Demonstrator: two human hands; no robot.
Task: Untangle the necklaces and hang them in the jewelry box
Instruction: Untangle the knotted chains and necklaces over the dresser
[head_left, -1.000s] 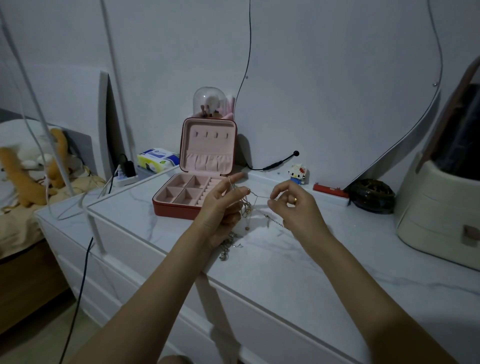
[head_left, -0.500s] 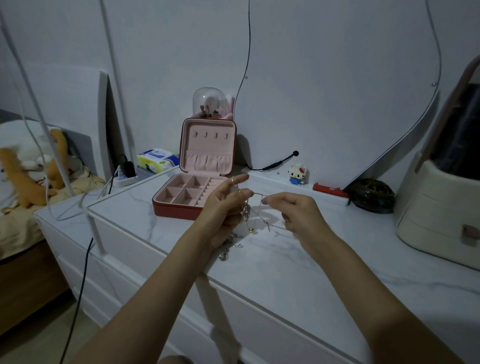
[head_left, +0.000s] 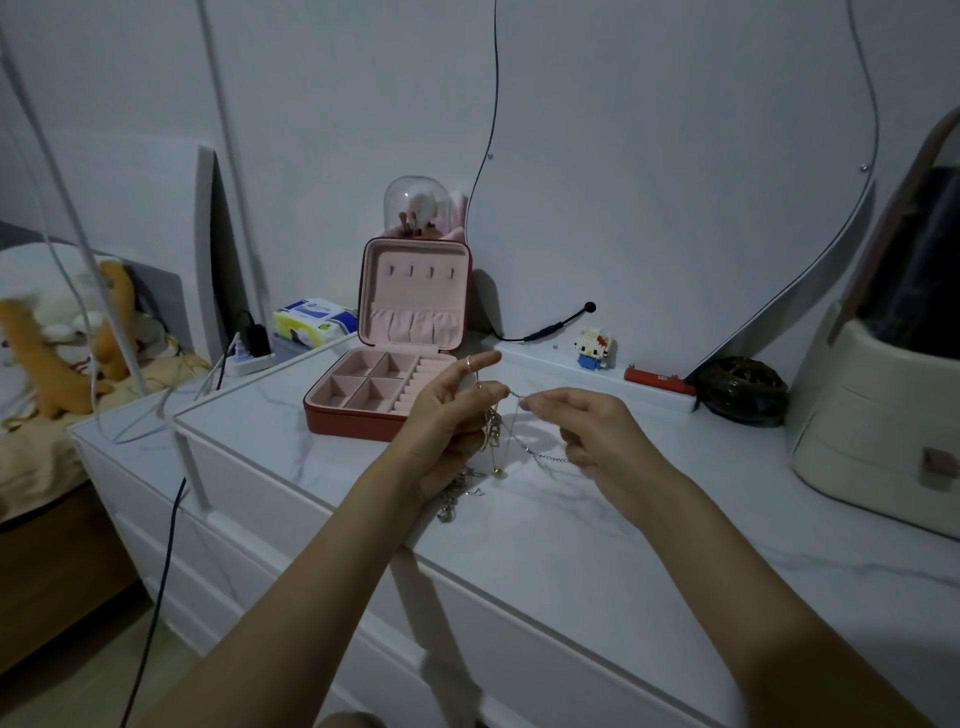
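Note:
A tangle of thin necklaces (head_left: 496, 436) hangs between my two hands above the white marble top (head_left: 597, 530). My left hand (head_left: 452, 421) grips the bunched chains, its index finger held straight. My right hand (head_left: 592, 431) pinches one fine chain at thumb and forefinger, close to my left fingertips. Loose chain ends (head_left: 457, 499) trail onto the top below my left wrist. The red jewelry box (head_left: 395, 384) stands open just behind my left hand, its pink lid upright with small hooks and bare compartments below.
A cream organiser (head_left: 872, 436) stands at the right, a dark round object (head_left: 740, 389) and a small block figure (head_left: 592, 345) by the wall. A glass dome (head_left: 415, 208) sits behind the box. Tissue pack (head_left: 311, 319) and power strip (head_left: 249, 358) lie at left; cables hang down.
My right hand has moved left toward my left hand and now pinches the chain near it. The span of chain between the hands has shortened.

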